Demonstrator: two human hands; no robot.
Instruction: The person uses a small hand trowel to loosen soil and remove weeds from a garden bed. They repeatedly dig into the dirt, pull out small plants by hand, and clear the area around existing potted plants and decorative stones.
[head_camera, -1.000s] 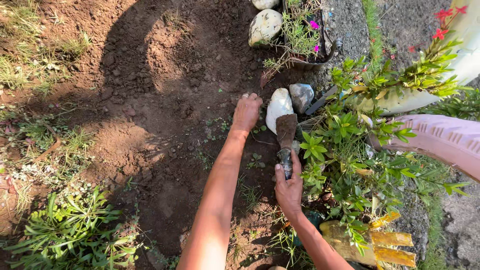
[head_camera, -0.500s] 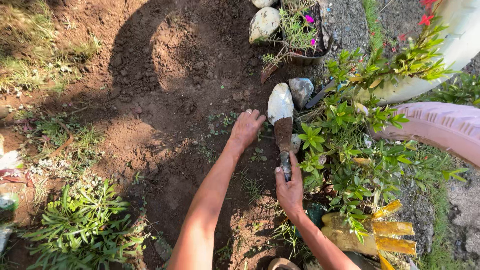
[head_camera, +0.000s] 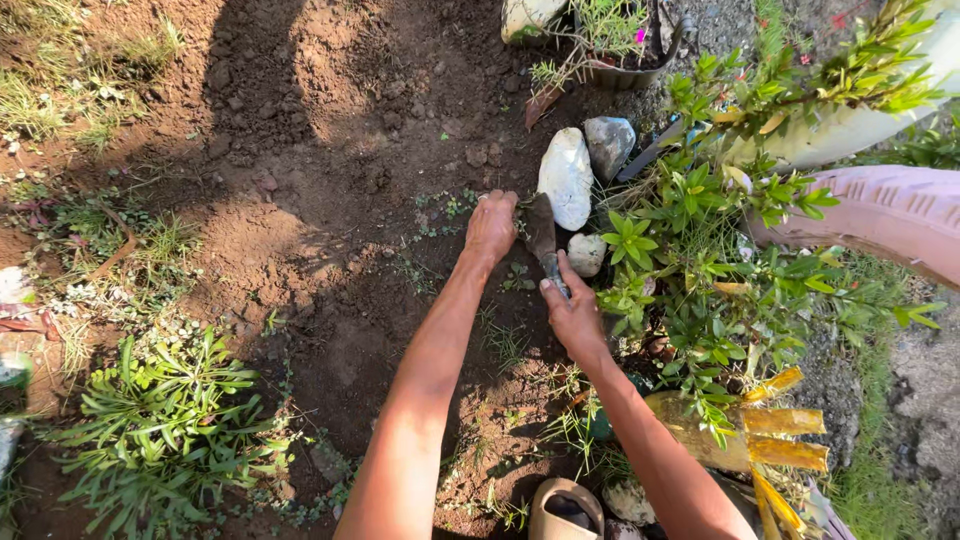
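My right hand (head_camera: 576, 318) grips the handle of a small garden trowel (head_camera: 541, 232), whose rusty blade points away from me into the soil beside a tall white stone (head_camera: 566, 178). My left hand (head_camera: 491, 226) rests on the dirt just left of the blade, fingers curled down at a tuft of small weeds. A smaller round stone (head_camera: 586, 254) lies right of the trowel, and a grey rock (head_camera: 609, 144) sits behind the white one. Both forearms reach forward over bare brown earth.
A leafy green shrub (head_camera: 720, 270) crowds the right side. A pink ribbed pot rim (head_camera: 880, 215) and a pale container (head_camera: 850, 125) lie beyond it. A dark pot with pink flowers (head_camera: 620, 45) stands at the top. Leafy weeds (head_camera: 160, 420) grow at lower left.
My left hand has drawn back toward me and closed in beside the trowel blade. The view has shifted, so the stones and trowel sit slightly lower in the picture.
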